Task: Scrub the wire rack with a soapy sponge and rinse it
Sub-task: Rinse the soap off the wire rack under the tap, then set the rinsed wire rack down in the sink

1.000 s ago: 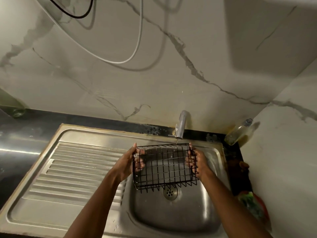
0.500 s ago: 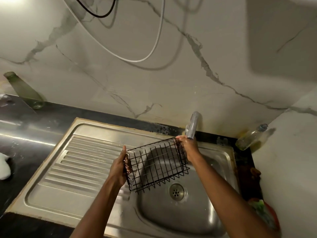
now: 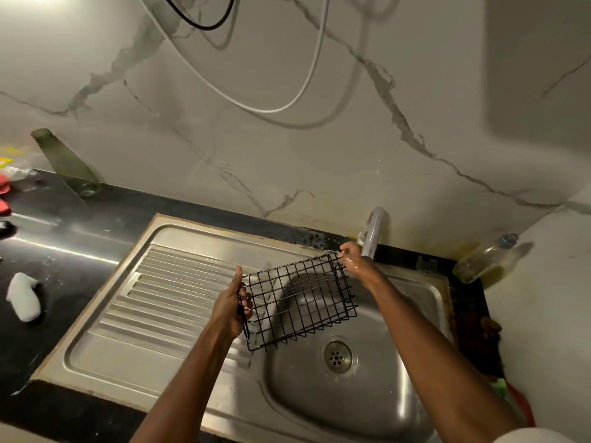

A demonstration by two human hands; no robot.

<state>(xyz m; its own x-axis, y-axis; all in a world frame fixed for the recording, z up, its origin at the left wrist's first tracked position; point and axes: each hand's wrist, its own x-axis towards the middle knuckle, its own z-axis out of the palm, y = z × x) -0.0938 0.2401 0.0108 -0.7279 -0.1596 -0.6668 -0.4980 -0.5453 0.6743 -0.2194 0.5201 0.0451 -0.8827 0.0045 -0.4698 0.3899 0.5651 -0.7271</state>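
Steel sink basin point(image 3: 377, 407) nearest, round drain point(image 3: 337, 355) at its floor. Just above, black wire rack point(image 3: 297, 298) held tilted over basin and ribbed drainboard point(image 3: 166, 292), off the metal. Left hand point(image 3: 229, 306) curled round its near-left edge; wet right hand point(image 3: 353, 259) pinching far-right corner, right beside the tap spout point(image 3: 371, 233). Farther left on dark counter point(image 3: 64, 228), white foamy lump point(image 3: 24, 297), possibly a sponge. At marble wall point(image 3: 287, 139), green glass bottle point(image 3: 65, 163) left, clear plastic bottle point(image 3: 484, 259) right.
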